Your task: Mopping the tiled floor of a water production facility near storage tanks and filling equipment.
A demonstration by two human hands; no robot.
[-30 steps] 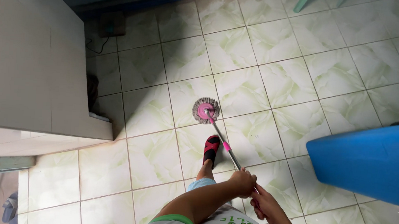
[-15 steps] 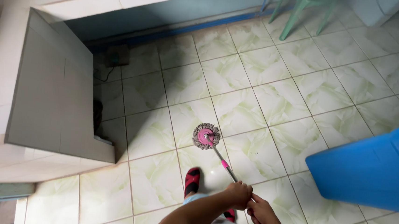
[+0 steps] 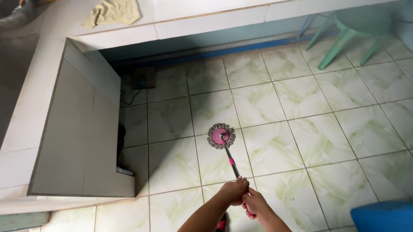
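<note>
Both hands grip the mop handle (image 3: 231, 162): left hand (image 3: 234, 190) higher, right hand (image 3: 257, 205) lower, mop head (image 3: 221, 136) up-frame.

Just beyond the fingers (image 3: 238, 183), the mop handle (image 3: 230, 161) runs pink and silver to a pink-centred mop head (image 3: 221, 135) ringed with grey strands. Under it the floor tiles (image 3: 313, 114) are pale green, marbled with white. Far past the fingers stands a mint-green stool (image 3: 355, 29); to their right, a bright blue bin (image 3: 392, 230); far up-left, a yellowish cloth (image 3: 112, 10).
</note>
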